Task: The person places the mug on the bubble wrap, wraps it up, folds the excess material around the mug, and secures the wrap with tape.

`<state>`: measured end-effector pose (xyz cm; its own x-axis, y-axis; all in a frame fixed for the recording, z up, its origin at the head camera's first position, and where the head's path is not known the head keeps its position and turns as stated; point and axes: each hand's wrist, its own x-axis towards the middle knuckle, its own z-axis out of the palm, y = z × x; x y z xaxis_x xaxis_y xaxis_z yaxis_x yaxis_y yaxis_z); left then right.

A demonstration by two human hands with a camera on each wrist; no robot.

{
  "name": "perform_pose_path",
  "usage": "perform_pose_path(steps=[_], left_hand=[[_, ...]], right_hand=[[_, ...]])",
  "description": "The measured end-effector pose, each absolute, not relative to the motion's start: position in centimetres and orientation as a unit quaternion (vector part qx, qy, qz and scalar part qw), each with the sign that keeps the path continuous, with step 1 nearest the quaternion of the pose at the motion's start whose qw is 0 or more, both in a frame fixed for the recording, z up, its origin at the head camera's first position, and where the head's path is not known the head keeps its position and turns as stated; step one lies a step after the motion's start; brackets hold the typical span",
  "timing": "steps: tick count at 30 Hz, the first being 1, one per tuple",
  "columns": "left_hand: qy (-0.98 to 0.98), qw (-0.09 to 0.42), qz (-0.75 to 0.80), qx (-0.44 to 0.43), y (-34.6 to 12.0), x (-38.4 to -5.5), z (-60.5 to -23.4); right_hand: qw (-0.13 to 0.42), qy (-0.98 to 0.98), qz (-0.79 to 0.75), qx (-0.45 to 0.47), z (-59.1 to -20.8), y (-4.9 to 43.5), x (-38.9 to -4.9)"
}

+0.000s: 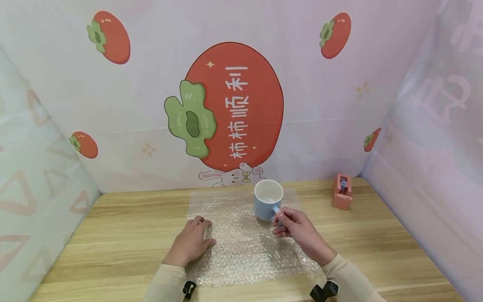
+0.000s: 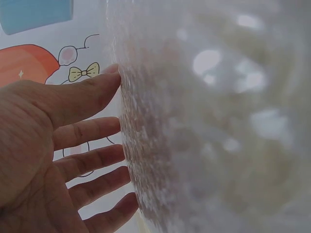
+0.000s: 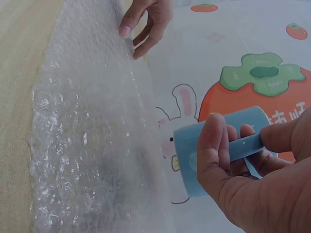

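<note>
A light blue mug [image 1: 263, 209] with a white inside is held upright by its handle in my right hand [image 1: 299, 230]. Thumb and fingers pinch the handle in the right wrist view, where the mug [image 3: 190, 141] appears raised off the surface. Beneath it a sheet of clear bubble wrap [image 1: 237, 251] lies flat. My left hand [image 1: 191, 241] rests at the sheet's left edge, fingers spread and gently bent. In the left wrist view its fingertips touch the bubble wrap [image 2: 218, 145], and nothing is gripped. Part of the blue mug [image 2: 36, 14] shows at the top left there.
A pink tape dispenser [image 1: 342, 192] stands at the back right of the wooden table [image 1: 124, 235]. Behind the table hangs a white backdrop [image 1: 151, 105] printed with persimmons and a rabbit. Fabric walls also close off the left and right sides.
</note>
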<state>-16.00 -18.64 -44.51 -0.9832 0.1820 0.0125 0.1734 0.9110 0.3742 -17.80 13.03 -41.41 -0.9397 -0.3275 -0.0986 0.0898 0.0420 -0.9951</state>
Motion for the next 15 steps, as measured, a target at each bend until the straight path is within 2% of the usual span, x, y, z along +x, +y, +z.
perform_pose_path(steps=[15], left_hand=[[0.978, 0.010, 0.192, 0.087, -18.53, -15.98, -44.42]], right_hand=[[0.159, 0.707, -0.683, -0.093, -41.84, 12.18, -17.58]])
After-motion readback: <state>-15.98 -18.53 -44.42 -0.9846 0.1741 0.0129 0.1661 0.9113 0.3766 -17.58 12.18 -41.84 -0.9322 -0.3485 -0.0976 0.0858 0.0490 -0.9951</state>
